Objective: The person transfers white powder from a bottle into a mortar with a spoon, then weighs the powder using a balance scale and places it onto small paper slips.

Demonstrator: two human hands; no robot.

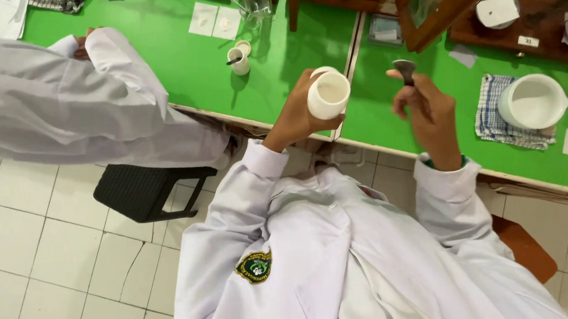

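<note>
While held above the green bench (184, 68), white jar (328, 95) within closed left fingers (306, 88), metal spoon (405, 70) in pinched right fingers (415, 93).

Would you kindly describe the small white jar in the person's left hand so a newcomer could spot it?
Over the near edge of the green bench, the left hand holds a white jar tilted, open mouth showing. Unlike the small cup farther back, it holds no spoon.
</note>
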